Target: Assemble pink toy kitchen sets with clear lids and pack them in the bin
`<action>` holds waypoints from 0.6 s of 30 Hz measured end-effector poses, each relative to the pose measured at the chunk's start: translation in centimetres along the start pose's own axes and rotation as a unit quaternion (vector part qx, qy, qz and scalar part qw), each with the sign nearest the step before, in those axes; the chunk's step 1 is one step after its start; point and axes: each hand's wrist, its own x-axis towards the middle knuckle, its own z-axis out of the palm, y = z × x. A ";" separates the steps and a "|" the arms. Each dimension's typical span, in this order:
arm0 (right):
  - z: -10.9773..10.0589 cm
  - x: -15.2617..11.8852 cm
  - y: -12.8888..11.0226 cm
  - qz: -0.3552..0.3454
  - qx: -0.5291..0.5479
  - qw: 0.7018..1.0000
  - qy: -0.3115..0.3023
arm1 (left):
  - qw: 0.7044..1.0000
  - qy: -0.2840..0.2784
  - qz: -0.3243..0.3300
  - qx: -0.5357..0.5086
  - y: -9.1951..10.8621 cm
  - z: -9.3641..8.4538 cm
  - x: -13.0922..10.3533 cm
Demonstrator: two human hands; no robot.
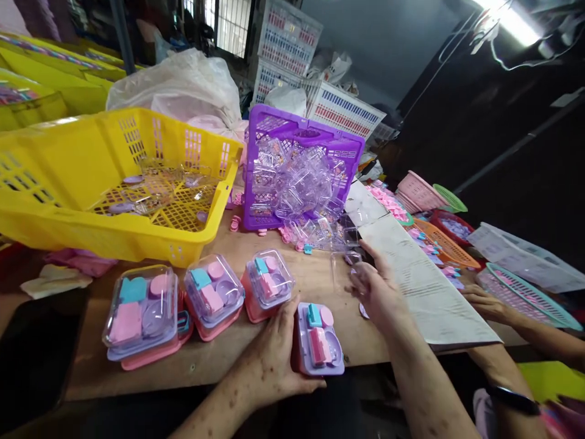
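My left hand (278, 350) is wrapped round the side of a small toy box (307, 341) at the table's front edge. Its lilac tray, open on top, bears pink and teal pieces and a round lilac dish. Slightly blurred, my right hand (381, 296) pinches a clear plastic lid (339, 273), which hangs apart from the box, above and to its right. Three similar boxes with clear lids stand in a row to the left: one at far left (141, 317), a middle one (214, 296) and one nearest my left hand (269, 283).
A purple basket (249, 183) lies tipped, clear lids spilling from it. The yellow crate (201, 235) at left holds a few clear and lilac parts. At right, a co-worker's hands (484, 305) are near a grey-white board (411, 274) and baskets of pieces. A dark flat object (41, 347) lies at left.
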 end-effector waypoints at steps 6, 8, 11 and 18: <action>-0.1 -6.7 -4.7 0.104 0.114 0.984 -0.092 | 1.000 0.022 -0.004 0.010 0.4 1.0 0.4; 0.4 -7.3 -4.4 0.093 0.040 0.991 -0.090 | 1.000 0.020 -0.003 0.013 0.6 1.2 0.5; 0.8 -7.4 -3.6 0.064 -0.055 0.993 -0.079 | 1.000 0.025 0.009 0.018 0.8 1.0 0.6; 0.8 -6.9 -4.1 -0.008 -0.142 0.978 -0.150 | 0.998 0.050 0.041 0.013 0.9 0.9 0.6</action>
